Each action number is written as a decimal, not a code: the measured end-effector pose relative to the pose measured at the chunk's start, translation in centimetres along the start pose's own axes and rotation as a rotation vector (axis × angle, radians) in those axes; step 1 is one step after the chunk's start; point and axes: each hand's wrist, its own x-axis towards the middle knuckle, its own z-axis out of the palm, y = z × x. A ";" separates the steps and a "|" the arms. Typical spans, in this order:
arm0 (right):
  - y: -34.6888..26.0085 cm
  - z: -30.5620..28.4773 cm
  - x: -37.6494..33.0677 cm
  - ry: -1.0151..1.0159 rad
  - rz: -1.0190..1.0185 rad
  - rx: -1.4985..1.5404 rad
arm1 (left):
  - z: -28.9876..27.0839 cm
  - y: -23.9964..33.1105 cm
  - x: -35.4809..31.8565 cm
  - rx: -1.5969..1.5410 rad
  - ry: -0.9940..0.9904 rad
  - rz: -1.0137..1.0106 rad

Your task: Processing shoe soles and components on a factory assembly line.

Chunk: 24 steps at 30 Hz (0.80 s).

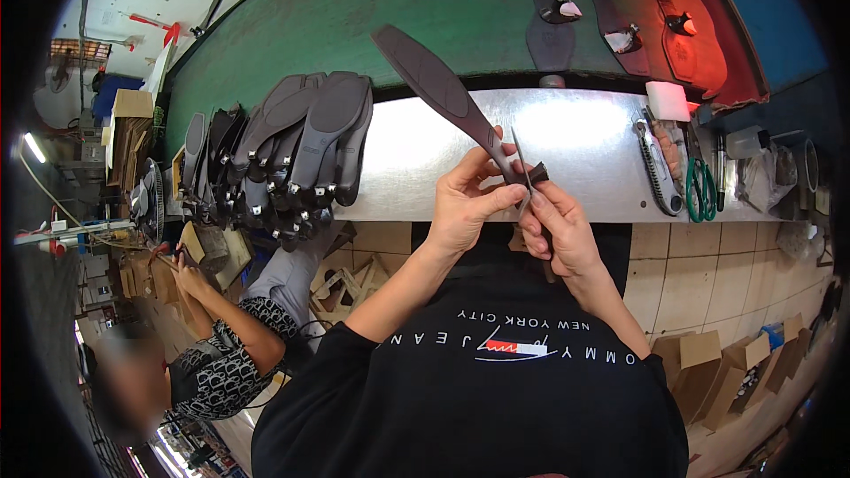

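My left hand (469,199) pinches a long dark grey shoe sole (434,80) near its narrow heel end. The sole slants up and to the left, over the metal worktop. Closed around a thin knife (520,146), my right hand (564,235) meets the left at the heel end. The blade points up beside the sole, and part of the handle shows below my fingers. A small dark heel piece (538,173) sticks out between the hands. My fingers hide where blade and sole meet.
Stacked dark soles with heels (328,133) cover the worktop (407,168) at left. Right lie a box cutter (655,168), green-handled scissors (700,186) and a white block (668,101). More soles (551,40) rest on the green surface. A co-worker (230,345) works at lower left; cardboard boxes (695,372) stand lower right.
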 end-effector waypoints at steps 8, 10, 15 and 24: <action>-1.5 -3.7 0.1 0.157 -0.249 -0.087 | -3.2 2.7 -0.2 0.147 0.067 0.103; -2.2 -6.1 0.2 0.328 -0.334 -0.397 | -5.5 6.5 -0.9 0.214 0.149 0.192; -3.6 -8.6 1.6 0.383 -0.498 -0.791 | -10.2 17.0 -3.6 0.229 0.411 0.472; -5.0 -8.9 1.4 0.594 -0.840 -1.732 | -29.8 24.6 -10.3 1.253 1.304 0.282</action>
